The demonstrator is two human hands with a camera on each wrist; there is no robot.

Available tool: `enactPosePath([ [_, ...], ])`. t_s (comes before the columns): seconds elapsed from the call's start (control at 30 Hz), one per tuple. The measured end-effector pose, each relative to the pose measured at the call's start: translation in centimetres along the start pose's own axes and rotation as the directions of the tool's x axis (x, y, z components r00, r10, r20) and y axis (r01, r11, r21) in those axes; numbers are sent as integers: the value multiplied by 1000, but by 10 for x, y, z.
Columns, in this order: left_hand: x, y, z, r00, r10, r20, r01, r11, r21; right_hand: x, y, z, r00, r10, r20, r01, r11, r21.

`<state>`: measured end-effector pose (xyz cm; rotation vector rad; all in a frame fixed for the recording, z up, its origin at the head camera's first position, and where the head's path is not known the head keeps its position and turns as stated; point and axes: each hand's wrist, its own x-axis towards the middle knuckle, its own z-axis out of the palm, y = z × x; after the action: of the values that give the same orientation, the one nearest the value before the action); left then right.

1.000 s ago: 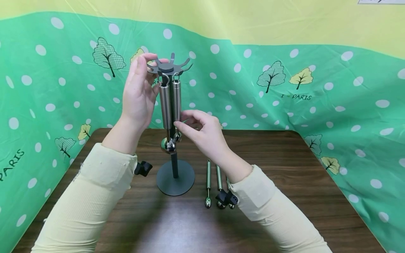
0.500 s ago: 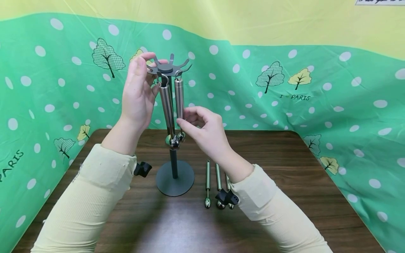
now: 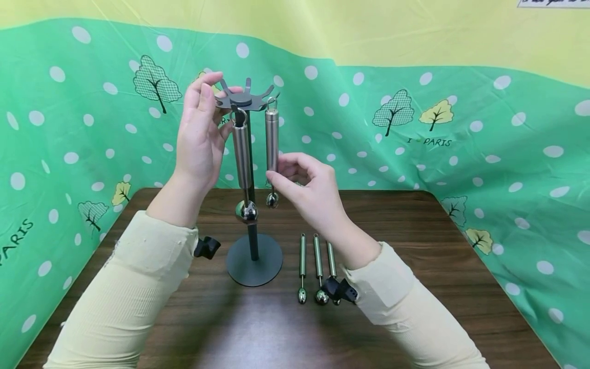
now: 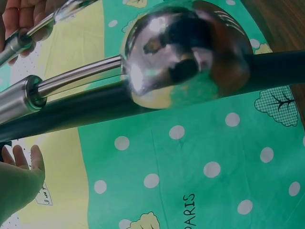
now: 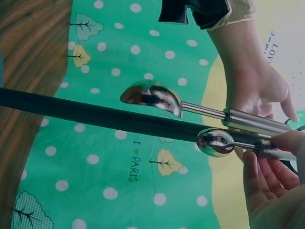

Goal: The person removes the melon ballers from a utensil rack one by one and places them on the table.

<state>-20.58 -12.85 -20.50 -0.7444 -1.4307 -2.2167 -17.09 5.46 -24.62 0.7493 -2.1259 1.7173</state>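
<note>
My left hand [image 3: 200,133] steadies the hooked top [image 3: 240,99] of a dark grey rack, its fingers bent around the hooks at the left. My right hand [image 3: 311,187] pinches the lower steel handle of a melon baller [image 3: 272,136] between thumb and fingers. The baller hangs upright, small round bowl [image 5: 215,142] down, and its wire loop overlaps a right-hand hook in the head view. A larger scoop [image 3: 241,154] with a steel handle hangs from a front hook by its loop. Its shiny bowl [image 4: 181,57] is beside the rack's post [image 5: 95,114].
The rack's round base [image 3: 255,271] stands on the dark wooden table [image 3: 405,230]. To its right lie several small steel scoops [image 3: 302,266] in a row, one partly covered by the right wrist camera [image 3: 339,290]. A green and yellow printed curtain [image 3: 341,118] hangs behind.
My right hand has drawn the melon baller to the right, away from the post and the larger scoop. That scoop swung slightly and hangs straighter. My left hand stays at the rack's top.
</note>
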Motion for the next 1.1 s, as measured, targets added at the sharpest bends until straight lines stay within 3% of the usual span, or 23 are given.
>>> enactPosePath([
  [0.53,-1,2,2,999,19,-31,-18,999,33,-12,3,-28,995,22,-102,-22,1000,4],
  [0.83,-2,2,5,998,53,-44,-49,996,78,-23,13,-46,980,144,-139,-146,989,-3],
  [1.1,-3,1,5,996,72,-45,-67,993,95,-35,23,-53,973,190,-128,-196,980,-39],
])
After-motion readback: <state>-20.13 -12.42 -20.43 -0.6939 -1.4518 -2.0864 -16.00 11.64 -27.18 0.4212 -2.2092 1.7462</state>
